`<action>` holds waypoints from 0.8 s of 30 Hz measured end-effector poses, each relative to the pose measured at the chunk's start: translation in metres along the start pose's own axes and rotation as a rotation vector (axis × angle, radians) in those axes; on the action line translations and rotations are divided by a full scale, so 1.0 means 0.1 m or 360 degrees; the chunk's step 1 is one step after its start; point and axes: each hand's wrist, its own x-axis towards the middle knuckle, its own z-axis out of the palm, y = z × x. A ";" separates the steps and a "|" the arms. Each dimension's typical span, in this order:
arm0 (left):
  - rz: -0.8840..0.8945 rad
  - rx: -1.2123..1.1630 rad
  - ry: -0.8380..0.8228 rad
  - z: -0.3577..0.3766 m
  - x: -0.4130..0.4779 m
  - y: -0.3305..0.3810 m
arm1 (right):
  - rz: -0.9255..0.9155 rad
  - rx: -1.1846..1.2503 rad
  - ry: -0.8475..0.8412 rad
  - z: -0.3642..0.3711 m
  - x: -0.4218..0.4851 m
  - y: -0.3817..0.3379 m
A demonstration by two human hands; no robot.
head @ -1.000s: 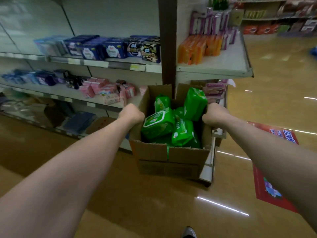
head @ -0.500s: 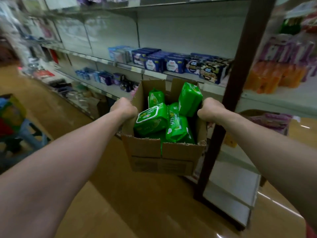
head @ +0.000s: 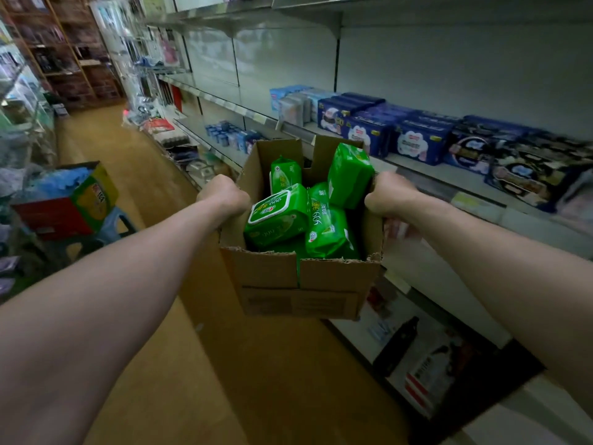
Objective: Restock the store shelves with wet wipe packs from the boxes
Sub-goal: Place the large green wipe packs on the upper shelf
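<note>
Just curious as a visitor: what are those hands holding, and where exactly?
An open cardboard box of green packs: left hand grips its left wall, right hand its right wall.

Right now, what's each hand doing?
Left hand: closed on the cardboard box, left side.
Right hand: closed on the box's right side.

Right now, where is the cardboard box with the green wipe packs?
In the head view, the cardboard box is at centre, held off the floor between the left hand and right hand, beside the shelf of blue packs on the right.
</note>
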 end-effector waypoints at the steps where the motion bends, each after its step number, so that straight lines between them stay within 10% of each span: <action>1: -0.0021 0.0012 0.0008 -0.02 0.14 -0.03 | -0.0017 -0.0024 -0.0001 0.03 0.15 -0.08; 24: -0.0009 -0.0024 0.0060 -0.87 4.28 -0.87 | -0.0026 -0.0010 0.0044 0.74 3.47 -2.75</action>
